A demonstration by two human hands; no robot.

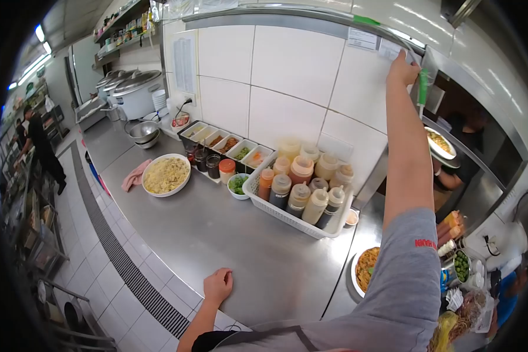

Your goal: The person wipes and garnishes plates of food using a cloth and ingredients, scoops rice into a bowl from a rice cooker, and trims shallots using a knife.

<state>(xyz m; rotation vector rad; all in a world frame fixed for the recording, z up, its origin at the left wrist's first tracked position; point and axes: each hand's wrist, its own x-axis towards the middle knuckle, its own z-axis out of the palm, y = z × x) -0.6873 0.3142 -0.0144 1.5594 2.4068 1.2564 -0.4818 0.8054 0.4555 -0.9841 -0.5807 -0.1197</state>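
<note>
My right hand [403,71] is stretched high up the tiled wall, its fingers pinched at the edge of a white paper slip [387,49] under the metal rail [276,19]. A second printed slip [362,39] hangs just to the left of it. My left hand [218,285] rests curled on the steel counter [229,234] near its front edge, and I see nothing in it. Beneath my right arm, partly hidden by the sleeve, sits a plate of noodles [366,267].
A white basket [287,216] of sauce bottles stands against the wall. Left of it are a small bowl of chopped greens [238,185], jars [212,166], topping trays [240,152] and a large bowl of rice [166,175]. Another person holds a dish [440,144] beyond the pass-through opening.
</note>
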